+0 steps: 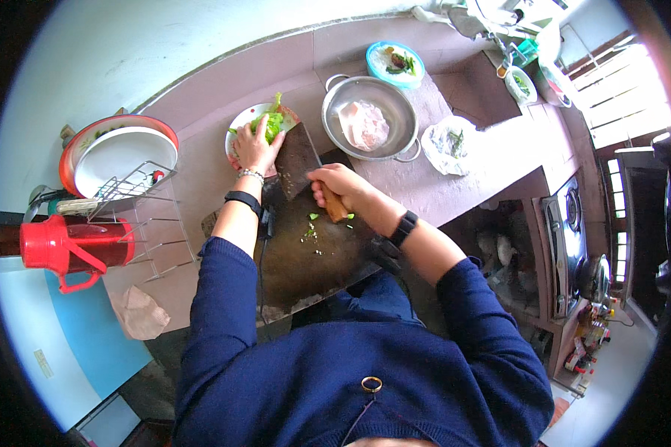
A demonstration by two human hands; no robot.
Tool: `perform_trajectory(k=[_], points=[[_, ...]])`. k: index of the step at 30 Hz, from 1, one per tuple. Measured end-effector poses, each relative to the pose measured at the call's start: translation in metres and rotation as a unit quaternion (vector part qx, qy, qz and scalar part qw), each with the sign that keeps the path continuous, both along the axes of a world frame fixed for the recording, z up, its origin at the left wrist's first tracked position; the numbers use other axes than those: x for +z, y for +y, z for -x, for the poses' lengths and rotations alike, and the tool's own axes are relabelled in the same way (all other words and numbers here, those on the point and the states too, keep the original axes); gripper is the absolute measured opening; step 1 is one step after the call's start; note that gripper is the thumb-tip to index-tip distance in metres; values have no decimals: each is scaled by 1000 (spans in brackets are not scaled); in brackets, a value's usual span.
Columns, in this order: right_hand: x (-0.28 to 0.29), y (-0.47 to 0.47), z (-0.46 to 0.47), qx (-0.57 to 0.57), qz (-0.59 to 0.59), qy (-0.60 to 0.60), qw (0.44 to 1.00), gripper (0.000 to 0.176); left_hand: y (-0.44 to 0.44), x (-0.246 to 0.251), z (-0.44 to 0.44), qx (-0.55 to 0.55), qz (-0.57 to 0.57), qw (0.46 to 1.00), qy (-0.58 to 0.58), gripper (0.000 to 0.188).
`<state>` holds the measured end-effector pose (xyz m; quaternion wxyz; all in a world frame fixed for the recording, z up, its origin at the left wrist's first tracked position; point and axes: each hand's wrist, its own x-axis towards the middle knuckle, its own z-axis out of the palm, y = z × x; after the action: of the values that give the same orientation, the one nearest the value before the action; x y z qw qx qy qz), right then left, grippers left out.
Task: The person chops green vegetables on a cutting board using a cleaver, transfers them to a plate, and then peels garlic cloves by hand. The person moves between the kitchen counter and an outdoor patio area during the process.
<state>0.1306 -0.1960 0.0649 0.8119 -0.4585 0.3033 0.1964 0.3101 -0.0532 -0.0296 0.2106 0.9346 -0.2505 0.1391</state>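
My right hand [335, 187] grips the wooden handle of a cleaver [299, 159], whose broad dark blade slants towards the plate over the upper part of a dark cutting board [291, 268]. Chopped leafy greens [268, 127] lie on a patterned plate [234, 120], and my left hand [258, 146] rests on them with its fingers spread and bent. Whether the fingers grasp any greens cannot be told. Small green and pale bits [311, 233] are scattered on the board.
Beyond the board stand a steel colander-like basin [330, 120] with pale meat [363, 125], a blue bowl [371, 67] of food and a plastic-lined bowl [436, 151] with greens. At left are a wire rack [162, 243], enamel basins [70, 162] and a red thermos [42, 246]; at right, a gas stove [559, 262].
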Motion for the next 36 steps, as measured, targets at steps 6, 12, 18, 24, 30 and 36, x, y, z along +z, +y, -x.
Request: perform_trajectory(k=[6,12,18,24,30,36], points=[[31,-44,107,-1,60,-11,998,23,6,4,-1,8,-138,990,32,66],[35,-64,209,-60,59,-5,996,23,-18,23,-20,-74,-130,989,18,51],[13,-59,255,-100,121,23,987,21,-46,32,-14,-69,-196,978,33,47],[-15,-47,257,-121,131,31,983,21,-46,47,93,-289,114,928,207,33],[-36,-26,235,-143,93,10,985,16,-39,56,193,-333,-52,939,72,77],[-47,-7,205,-113,65,5,991,19,-30,43,204,-248,58,964,74,60]])
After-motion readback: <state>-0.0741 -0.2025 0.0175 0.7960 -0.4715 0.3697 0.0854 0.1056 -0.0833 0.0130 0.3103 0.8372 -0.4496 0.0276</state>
